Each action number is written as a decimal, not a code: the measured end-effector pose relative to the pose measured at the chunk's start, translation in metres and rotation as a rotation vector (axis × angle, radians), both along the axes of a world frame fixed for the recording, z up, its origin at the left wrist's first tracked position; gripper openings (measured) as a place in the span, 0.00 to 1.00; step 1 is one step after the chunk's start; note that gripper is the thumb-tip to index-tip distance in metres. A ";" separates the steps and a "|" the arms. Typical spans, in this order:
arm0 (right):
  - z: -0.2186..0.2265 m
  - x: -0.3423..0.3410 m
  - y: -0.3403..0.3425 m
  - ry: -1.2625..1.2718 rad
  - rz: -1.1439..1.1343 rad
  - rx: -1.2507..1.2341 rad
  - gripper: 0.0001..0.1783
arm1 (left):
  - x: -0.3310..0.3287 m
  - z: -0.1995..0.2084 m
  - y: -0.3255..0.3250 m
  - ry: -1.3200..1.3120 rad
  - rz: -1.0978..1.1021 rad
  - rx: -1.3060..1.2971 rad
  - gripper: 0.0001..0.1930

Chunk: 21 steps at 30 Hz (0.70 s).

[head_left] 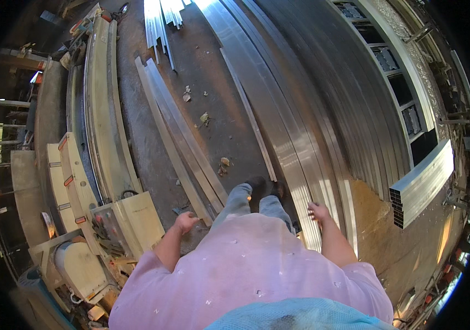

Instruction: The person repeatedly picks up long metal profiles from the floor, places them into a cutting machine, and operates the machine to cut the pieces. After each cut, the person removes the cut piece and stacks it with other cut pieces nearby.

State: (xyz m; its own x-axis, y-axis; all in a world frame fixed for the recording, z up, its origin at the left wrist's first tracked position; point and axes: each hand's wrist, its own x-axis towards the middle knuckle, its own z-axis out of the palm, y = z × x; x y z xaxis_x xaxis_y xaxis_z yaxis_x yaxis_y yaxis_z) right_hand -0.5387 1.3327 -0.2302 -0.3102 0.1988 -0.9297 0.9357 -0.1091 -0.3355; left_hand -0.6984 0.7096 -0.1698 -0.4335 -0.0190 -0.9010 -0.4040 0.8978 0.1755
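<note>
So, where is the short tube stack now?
In the head view, the tube stack is far right, below the pale frame and past the right hand.

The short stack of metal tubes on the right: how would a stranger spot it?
Find the long grey metal bars sweeping down the right half of the view. Right of their near end, past the person's right hand, lies the stack of silvery tubes. Unlike the long bars, it is short, slants the other way and shows dark hollow ends.

Wears pink short-slv. shirt (235, 264) w/ sm. pale marks, grey-blue trousers (236, 203), dk. shoes (256, 184).
</note>
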 end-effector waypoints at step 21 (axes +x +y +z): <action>-0.313 -0.151 -0.080 0.036 0.549 0.116 0.32 | 0.065 -0.086 0.127 0.240 -0.376 0.048 0.37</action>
